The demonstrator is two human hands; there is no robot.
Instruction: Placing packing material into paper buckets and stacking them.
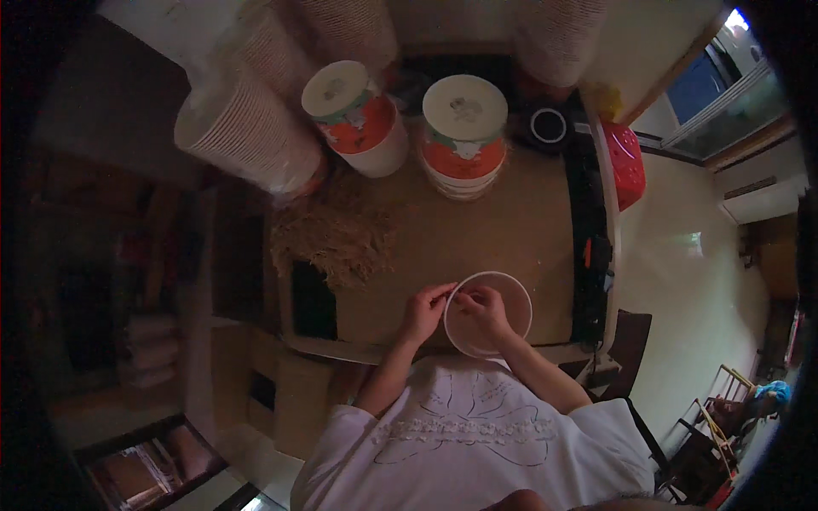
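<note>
A white paper bucket (515,300) stands at the front edge of the table, its round mouth facing up. My left hand (425,312) is at the bucket's left side, thumb and fingers closed on the rim. Inside the mouth, my right hand (484,307) has its fingers curled together near the left wall. What the right fingertips hold, if anything, is hidden. Beyond my left hand lies a loose heap of tan shredded fibre (336,230). At the back, a white and orange lidded bucket (464,128) sits beside another lidded bucket (354,115).
Tall stacks of nested white buckets (247,140) line the back left. A dark round device (547,126) sits at the back right, near a red plastic basket (624,166). An orange-and-black tool (588,251) lies along the right edge of the brown table board (503,226).
</note>
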